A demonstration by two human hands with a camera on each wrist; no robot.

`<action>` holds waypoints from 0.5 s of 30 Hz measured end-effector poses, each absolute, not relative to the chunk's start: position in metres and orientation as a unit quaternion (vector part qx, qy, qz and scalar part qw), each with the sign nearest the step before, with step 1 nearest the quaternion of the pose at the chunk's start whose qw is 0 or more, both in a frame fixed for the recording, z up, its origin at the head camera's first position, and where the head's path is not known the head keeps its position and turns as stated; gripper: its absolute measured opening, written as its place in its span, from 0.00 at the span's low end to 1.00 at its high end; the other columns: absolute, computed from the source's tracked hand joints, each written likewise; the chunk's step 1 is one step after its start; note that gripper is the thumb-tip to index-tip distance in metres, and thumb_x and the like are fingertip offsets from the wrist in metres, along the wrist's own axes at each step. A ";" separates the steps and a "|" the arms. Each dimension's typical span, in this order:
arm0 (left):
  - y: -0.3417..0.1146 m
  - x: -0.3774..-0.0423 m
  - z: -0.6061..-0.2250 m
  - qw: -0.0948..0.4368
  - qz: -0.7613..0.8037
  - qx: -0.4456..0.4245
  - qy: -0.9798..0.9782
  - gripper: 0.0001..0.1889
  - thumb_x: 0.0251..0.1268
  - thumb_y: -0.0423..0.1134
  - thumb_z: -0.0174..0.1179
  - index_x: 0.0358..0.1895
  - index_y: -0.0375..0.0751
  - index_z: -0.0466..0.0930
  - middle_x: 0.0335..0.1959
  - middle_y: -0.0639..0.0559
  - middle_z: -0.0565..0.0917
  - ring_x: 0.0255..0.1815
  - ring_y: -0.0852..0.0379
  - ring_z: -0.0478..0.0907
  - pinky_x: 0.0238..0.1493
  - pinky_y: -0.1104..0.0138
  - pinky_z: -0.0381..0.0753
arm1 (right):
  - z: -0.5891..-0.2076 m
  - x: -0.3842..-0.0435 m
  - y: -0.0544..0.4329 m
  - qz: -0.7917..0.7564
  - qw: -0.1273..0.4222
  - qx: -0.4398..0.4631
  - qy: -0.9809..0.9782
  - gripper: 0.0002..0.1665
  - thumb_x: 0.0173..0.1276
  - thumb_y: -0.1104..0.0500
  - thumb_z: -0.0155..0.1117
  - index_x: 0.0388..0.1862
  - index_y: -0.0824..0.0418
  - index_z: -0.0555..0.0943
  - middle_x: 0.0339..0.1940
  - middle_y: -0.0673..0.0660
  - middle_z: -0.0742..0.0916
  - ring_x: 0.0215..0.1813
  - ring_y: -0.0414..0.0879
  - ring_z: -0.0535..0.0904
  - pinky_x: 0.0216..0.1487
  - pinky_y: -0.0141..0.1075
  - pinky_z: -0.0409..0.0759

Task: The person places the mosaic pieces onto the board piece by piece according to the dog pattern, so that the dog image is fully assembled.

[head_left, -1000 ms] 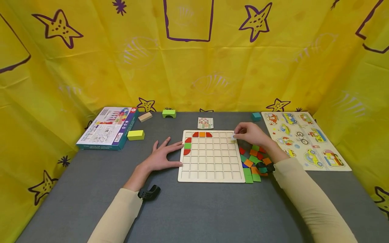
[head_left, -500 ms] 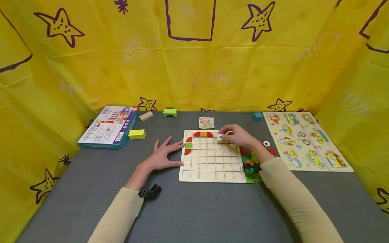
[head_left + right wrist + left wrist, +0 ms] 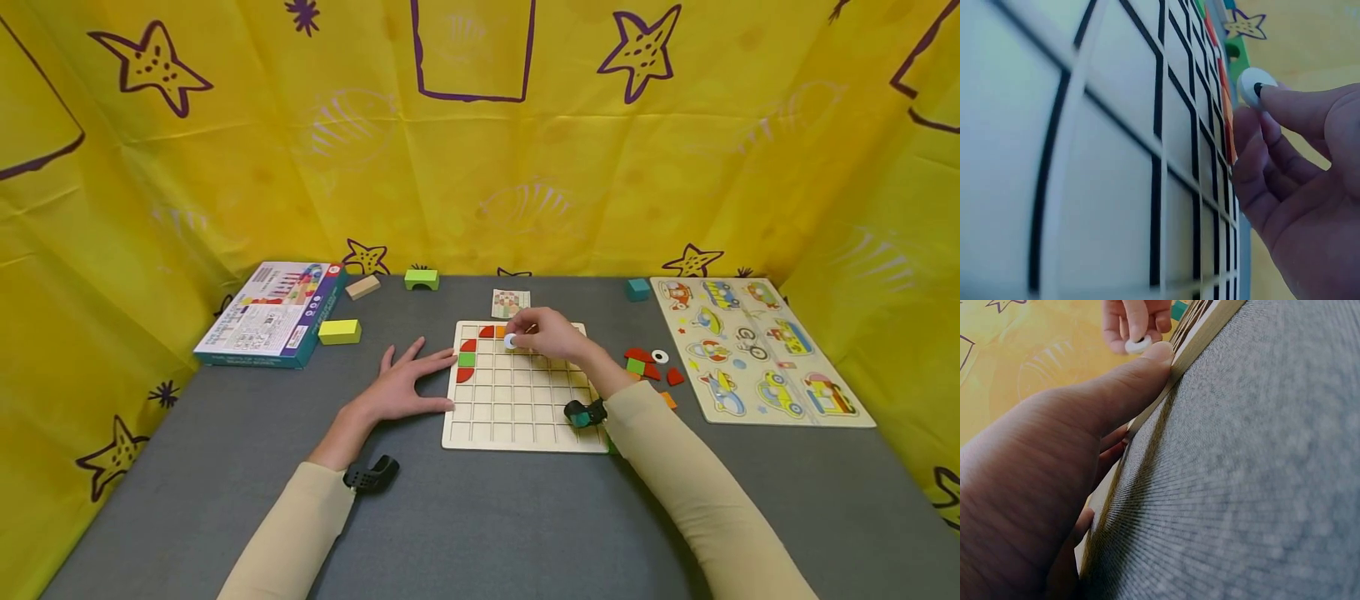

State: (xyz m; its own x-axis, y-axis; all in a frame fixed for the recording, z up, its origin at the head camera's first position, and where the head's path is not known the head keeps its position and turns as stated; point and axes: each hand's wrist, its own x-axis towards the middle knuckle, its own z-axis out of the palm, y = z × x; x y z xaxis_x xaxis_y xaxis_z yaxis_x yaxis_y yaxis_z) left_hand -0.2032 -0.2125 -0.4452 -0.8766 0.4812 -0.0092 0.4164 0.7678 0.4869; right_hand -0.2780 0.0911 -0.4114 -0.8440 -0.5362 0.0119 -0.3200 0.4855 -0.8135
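Note:
A wooden grid board lies on the grey table, with red quarter-round tiles, a green square tile and an orange tile in its upper left cells. My left hand rests at the board's left edge with fingers spread, thumb and fingertips touching the side. My right hand pinches a small white disc with a black dot between thumb and fingers, held over the top rows near the orange tile. The red tile right of the orange one is hidden by this hand in the head view.
Loose tiles and another white disc lie right of the board, partly behind the right arm. A pattern card sits beyond the board. Around it are a picture puzzle, a game box, a yellow block and a green arch.
My right hand has carried the white disc leftward from the board's upper right corner to above the tiles in its top row. My left hand stays at the left edge.

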 end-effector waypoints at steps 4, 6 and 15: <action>-0.213 -0.204 -0.445 0.067 0.243 0.239 0.938 0.44 0.59 0.65 0.68 0.77 0.54 0.67 0.78 0.59 0.62 0.81 0.38 0.39 0.69 0.34 0.23 | -0.412 -0.280 0.078 -0.416 0.111 -0.260 0.865 0.07 0.71 0.64 0.67 0.46 0.64 0.85 0.40 0.56 0.86 0.41 0.50 0.77 0.42 0.39 0.75; -0.213 -0.204 -0.445 0.067 0.244 0.238 0.938 0.44 0.58 0.65 0.68 0.77 0.54 0.67 0.78 0.59 0.62 0.81 0.38 0.39 0.69 0.34 0.23 | -0.412 -0.280 0.071 -0.404 0.107 -0.259 0.871 0.08 0.71 0.63 0.67 0.46 0.63 0.86 0.41 0.55 0.86 0.42 0.50 0.77 0.44 0.39 0.75; -0.213 -0.203 -0.445 0.068 0.243 0.237 0.938 0.43 0.59 0.65 0.68 0.77 0.55 0.67 0.78 0.59 0.62 0.81 0.39 0.39 0.70 0.35 0.23 | -0.412 -0.278 0.045 -0.365 0.090 -0.243 0.894 0.05 0.70 0.63 0.69 0.42 0.63 0.86 0.36 0.54 0.85 0.39 0.48 0.77 0.44 0.38 0.76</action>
